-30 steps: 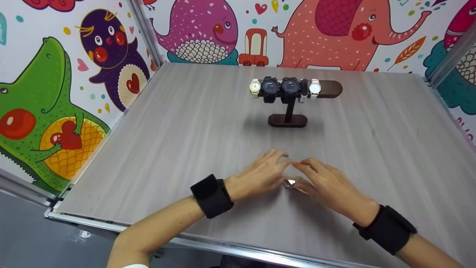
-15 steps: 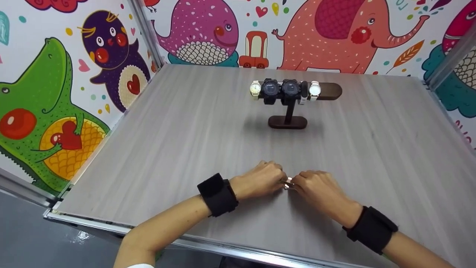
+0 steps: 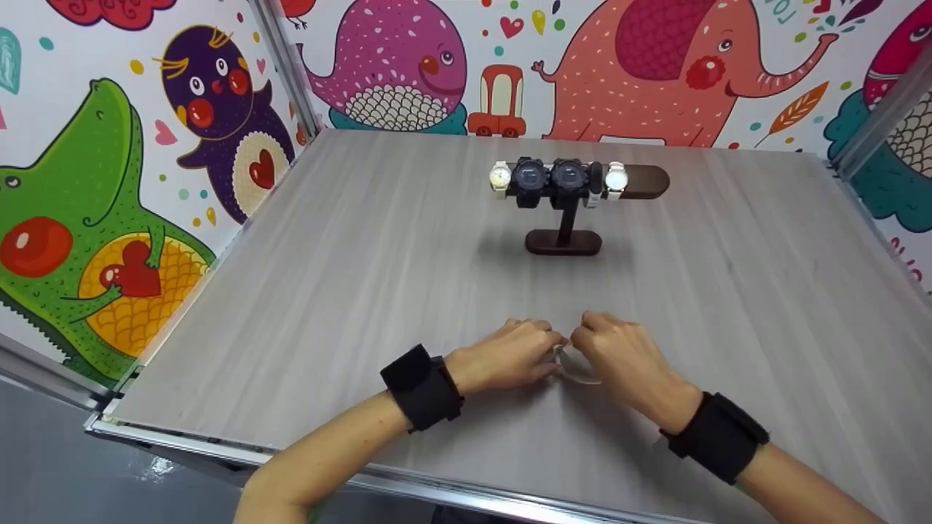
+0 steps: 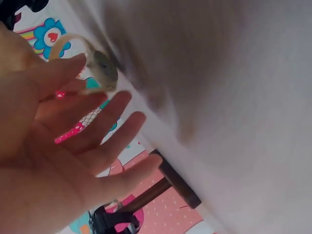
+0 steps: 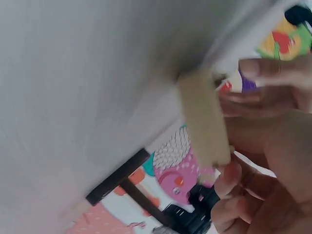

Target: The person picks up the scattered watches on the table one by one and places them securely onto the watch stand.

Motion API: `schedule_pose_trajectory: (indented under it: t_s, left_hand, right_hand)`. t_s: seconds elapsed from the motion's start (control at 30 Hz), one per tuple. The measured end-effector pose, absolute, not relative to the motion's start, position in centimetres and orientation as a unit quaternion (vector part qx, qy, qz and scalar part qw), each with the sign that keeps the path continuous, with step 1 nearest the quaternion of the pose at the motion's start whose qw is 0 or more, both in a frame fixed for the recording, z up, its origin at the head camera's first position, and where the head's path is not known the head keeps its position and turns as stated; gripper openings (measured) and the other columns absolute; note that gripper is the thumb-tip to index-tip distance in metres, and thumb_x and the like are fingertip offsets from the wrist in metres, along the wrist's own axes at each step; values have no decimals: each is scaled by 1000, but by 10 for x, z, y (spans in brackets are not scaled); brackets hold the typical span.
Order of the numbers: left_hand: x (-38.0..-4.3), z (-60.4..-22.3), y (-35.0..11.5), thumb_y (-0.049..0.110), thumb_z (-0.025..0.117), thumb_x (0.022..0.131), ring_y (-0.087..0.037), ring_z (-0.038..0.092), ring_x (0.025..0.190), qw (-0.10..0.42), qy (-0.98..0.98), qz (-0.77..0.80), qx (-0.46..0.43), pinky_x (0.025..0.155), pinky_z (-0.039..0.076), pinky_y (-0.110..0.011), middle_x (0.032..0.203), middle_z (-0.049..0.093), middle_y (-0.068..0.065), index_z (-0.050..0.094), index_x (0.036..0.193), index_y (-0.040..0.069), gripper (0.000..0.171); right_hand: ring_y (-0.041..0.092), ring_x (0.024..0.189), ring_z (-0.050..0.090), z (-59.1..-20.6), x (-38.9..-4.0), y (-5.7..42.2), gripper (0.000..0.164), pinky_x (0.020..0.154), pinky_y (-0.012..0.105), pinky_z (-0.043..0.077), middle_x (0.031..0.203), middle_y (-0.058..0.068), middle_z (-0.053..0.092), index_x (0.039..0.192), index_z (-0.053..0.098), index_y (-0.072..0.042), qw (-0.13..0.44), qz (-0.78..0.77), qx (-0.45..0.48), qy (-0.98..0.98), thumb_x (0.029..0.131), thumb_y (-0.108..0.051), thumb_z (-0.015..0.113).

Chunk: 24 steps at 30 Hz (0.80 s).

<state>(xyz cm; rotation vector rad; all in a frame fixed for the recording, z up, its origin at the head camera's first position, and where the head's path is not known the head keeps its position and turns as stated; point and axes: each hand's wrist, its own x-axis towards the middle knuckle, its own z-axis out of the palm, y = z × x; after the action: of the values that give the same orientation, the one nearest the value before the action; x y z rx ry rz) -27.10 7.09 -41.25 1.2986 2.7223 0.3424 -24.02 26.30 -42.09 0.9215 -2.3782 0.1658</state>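
Between the two hands, just above the table, is a wristwatch point(image 4: 103, 69) with a pale beige strap point(image 5: 204, 117) bent into a loop. My left hand point(image 3: 510, 355) holds it by the case, thumb at one side, with the other fingers spread loosely. The strap's upper end is pinched by my right hand point(image 3: 628, 364), seen in the right wrist view near its fingertips. Whether the buckle is fastened cannot be made out. Both wrists wear wide black bands.
Farther back stands a dark wooden watch stand point(image 3: 563, 242) whose bar carries several watches, with bare bar point(image 3: 648, 182) at its right end. Printed cartoon panels wall the grey table point(image 3: 349, 240) at the left, back and right. A metal rail point(image 3: 437, 495) edges its front.
Both hands first moved nearer the table edge and closed in on the watch. Since then the right hand has risen slightly, and the strap now shows as a loop standing between them.
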Motion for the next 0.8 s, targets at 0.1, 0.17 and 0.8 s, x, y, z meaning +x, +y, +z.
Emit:
schedule_pose_trajectory:
  t_s: [0.1,0.17,0.8]
  left_hand:
    - [-271,-408,69,30,66,97,-18,64,113,39,891,165,421,95,55,-34,125,67,-6,59,138,10,47]
    - [-271,-404,67,29,68,95,-20,63,118,23,880,220,421,99,55,-33,130,65,-8,54,142,8,54]
    - [-259,-373,74,17,83,79,-23,66,105,-147,724,467,485,97,55,-24,114,66,-16,60,131,-6,61]
  right_hand:
    - [15,62,62,-411,-244,271,14,49,24,53,75,4,62,79,72,-4,284,145,317,-893,75,5,81]
    - [13,62,63,-403,-247,276,13,52,22,53,77,6,66,82,73,-3,290,206,298,-886,76,5,81]
    - [0,67,60,-377,-228,280,12,59,9,51,86,11,67,96,73,2,333,479,206,-785,86,7,72]
